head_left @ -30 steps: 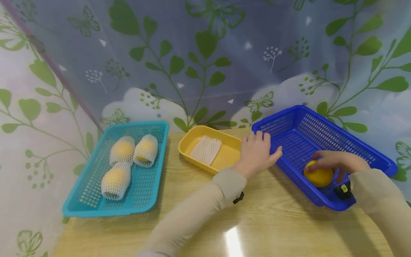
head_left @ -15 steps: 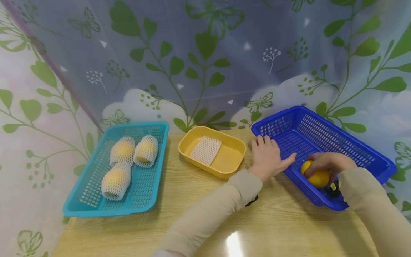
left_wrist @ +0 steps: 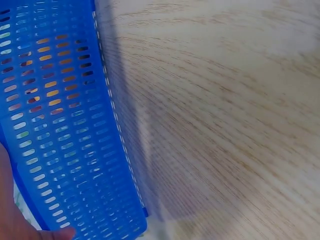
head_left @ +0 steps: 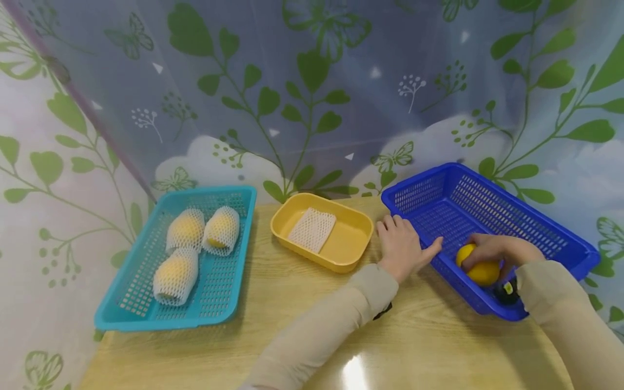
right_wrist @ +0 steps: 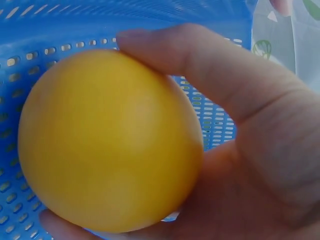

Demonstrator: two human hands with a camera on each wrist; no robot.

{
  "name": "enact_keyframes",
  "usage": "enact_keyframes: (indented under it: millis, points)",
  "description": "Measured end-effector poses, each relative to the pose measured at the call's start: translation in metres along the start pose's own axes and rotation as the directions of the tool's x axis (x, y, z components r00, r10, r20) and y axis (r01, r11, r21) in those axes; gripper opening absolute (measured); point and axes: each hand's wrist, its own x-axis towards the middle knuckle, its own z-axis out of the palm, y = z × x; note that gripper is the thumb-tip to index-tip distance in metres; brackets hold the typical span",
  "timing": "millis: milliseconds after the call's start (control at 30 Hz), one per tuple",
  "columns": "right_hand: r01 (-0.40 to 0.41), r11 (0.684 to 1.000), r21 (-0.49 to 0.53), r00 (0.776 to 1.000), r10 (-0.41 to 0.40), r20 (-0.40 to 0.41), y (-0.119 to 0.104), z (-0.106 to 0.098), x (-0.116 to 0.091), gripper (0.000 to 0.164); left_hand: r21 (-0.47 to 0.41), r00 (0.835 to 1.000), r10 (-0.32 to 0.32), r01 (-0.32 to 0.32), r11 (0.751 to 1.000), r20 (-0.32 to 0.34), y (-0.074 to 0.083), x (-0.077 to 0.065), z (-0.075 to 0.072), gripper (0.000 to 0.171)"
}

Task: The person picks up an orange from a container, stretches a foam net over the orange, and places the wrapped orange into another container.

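Observation:
In the head view, my right hand (head_left: 502, 252) is inside the blue basket (head_left: 536, 227), gripping a smooth yellow fruit (head_left: 483, 272) near the basket's front end. Thumb and fingers curve around this fruit (right_wrist: 110, 140) in the right wrist view; whether it touches the basket floor cannot be told. My left hand (head_left: 402, 246) holds the basket's left rim, the thumb reaching over it and the other fingers on the outer side. The left wrist view catches part of that hand (left_wrist: 15, 220) against the slotted wall of the basket (left_wrist: 75, 145).
A teal basket (head_left: 214, 303) on the left contains three yellow fruits (head_left: 175, 273) in white foam nets. Between the baskets, a yellow tray (head_left: 348, 238) holds a flat white foam net (head_left: 312, 230). A patterned curtain (head_left: 312, 108) hangs behind the wooden table (head_left: 414, 346).
My left hand has moved right, away from the yellow tray, to the blue basket's side. My right hand has shifted slightly left with the yellow fruit.

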Motion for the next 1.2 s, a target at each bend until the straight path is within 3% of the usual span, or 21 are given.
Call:
enact_keyframes:
  millis: [200,367,500,867,1067,1200]
  points:
    - [0.018,1.0,0.011,1.0,-0.018,-0.018,0.003,0.001,-0.002,0.076,-0.017,1.0,0.008,-0.008,1.0,0.008,-0.002,-0.002,-0.004,0.088]
    - [0.039,0.999,0.005,0.998,-0.039,-0.057,0.004,-0.003,-0.004,0.076,-0.053,0.999,0.038,-0.039,0.998,-0.019,-0.004,-0.004,-0.015,0.08]
    - [0.063,0.998,0.0,0.993,-0.063,-0.101,0.002,-0.004,-0.006,0.072,-0.081,0.999,0.042,-0.042,0.996,-0.003,-0.006,-0.006,-0.024,0.078]
    - [0.164,0.986,0.01,0.954,-0.156,-0.255,-0.009,-0.008,-0.017,0.076,-0.189,0.996,0.053,-0.038,0.981,0.077,-0.019,-0.013,-0.042,0.067]
    - [0.203,0.977,-0.06,0.901,-0.21,-0.379,-0.019,-0.006,-0.025,0.08,-0.327,0.997,0.068,-0.071,0.942,-0.022,-0.033,-0.021,-0.049,0.061]
    - [0.24,0.966,-0.096,0.866,-0.257,-0.43,-0.036,-0.001,-0.036,0.086,-0.478,0.993,0.087,-0.115,0.871,-0.081,-0.043,-0.031,-0.053,0.059]
